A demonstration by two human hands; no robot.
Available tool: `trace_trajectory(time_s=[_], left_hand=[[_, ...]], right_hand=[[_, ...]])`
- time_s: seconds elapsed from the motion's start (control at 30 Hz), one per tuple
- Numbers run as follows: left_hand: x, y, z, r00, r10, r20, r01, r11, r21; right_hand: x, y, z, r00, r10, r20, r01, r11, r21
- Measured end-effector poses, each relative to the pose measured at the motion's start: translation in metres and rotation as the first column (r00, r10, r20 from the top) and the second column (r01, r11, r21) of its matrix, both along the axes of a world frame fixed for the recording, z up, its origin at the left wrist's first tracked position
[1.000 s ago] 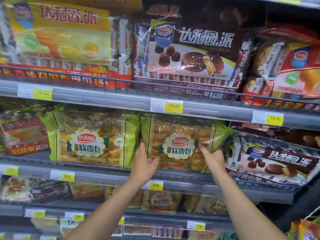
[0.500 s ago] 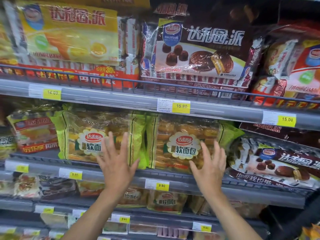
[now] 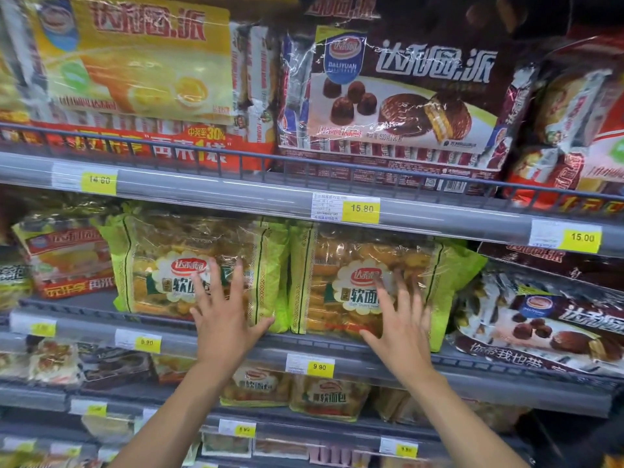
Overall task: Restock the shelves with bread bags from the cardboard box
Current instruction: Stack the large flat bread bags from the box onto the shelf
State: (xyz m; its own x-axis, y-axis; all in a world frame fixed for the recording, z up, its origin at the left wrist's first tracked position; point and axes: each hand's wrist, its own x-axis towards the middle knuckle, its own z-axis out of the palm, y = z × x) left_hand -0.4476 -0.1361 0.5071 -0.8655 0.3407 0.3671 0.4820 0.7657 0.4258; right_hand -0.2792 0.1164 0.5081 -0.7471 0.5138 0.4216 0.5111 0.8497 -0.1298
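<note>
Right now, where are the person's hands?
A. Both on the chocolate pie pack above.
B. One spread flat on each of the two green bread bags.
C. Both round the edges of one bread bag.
B: the left hand is spread flat on the left bread bag, the right hand on the right bread bag beside it.

Centre of frame: was blocked by the left bread bag (image 3: 189, 265) and right bread bag (image 3: 364, 282), set touching.
Left centre: bare shelf (image 3: 87, 304) was left beside them.
</note>
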Motion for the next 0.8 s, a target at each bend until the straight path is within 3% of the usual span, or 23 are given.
trace_trajectory(time_s=[0.27,0.8], left_hand=[[-0.003,-0.012,-0.002,0.999,-0.023,-0.040,0.020,0.997,-0.077],[0.000,0.010,0.002,0.995,0.088,-0.050,-0.093,0.988,-0.120]], right_hand=[[-0.004,-0.002,0.004,0.998,-0.036,-0.048,0.040,0.995,0.091],[-0.007,-0.005,0.006,0.996,-0.085,-0.028,0.087,0.993,0.080]])
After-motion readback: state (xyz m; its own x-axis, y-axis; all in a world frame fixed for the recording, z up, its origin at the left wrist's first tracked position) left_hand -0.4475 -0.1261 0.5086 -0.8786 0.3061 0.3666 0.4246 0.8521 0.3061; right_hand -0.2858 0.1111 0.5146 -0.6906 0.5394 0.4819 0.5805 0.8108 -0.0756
